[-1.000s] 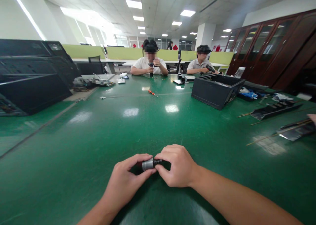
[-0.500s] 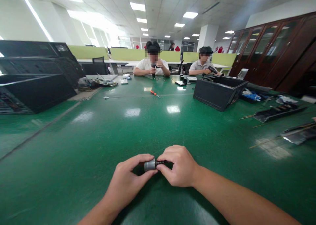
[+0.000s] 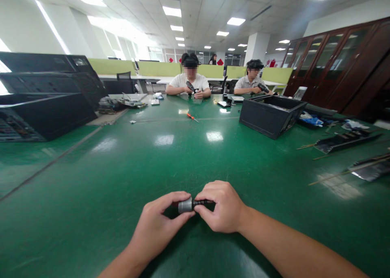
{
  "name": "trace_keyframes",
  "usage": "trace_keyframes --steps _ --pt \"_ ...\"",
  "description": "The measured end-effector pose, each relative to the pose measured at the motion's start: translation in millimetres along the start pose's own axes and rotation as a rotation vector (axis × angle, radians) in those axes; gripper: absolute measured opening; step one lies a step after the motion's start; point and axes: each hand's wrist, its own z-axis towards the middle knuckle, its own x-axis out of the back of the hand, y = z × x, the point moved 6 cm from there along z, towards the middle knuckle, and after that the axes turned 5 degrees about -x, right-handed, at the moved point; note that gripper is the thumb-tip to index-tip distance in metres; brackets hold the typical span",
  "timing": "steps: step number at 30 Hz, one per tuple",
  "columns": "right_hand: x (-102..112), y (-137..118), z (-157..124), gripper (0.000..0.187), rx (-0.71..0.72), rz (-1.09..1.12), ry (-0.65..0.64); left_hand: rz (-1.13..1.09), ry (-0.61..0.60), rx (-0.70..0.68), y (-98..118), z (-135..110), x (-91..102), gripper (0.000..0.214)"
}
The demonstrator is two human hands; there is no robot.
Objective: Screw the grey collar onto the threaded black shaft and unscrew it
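Note:
Near the front of the green table (image 3: 170, 160), my left hand (image 3: 154, 220) closes its thumb and fingers around a small silver metal cylinder (image 3: 185, 205). Out of its right end comes a dark, ribbed shaft (image 3: 203, 202) that looks like a spring or a screw thread. My right hand (image 3: 225, 208) pinches this shaft close to the cylinder, thumb below and index finger above. The piece lies roughly level between both hands. Its left end is partly hidden in my left hand, and my curled right fingers are mostly out of sight.
An orange-handled screwdriver (image 3: 191, 117) lies mid-table. Black computer cases stand at left (image 3: 61, 117) and right (image 3: 269, 117). Metal parts and thin rods (image 3: 347, 142) lie on the right. Two people sit opposite, one holding a drill-like tool (image 3: 191, 87), the other a power drill (image 3: 262, 88).
The person opposite in the middle has lowered their hands, and their tool now tilts differently. My hands keep nearly the same hold on the piece. The view has shifted slightly.

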Motion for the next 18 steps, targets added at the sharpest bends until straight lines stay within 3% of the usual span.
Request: trace_keyframes --steps 18 --pt "-1.9 3.1 1.6 0.006 -0.069 0.019 -0.029 0.011 0.027 0.009 -1.9 0.0 2.3 0.027"
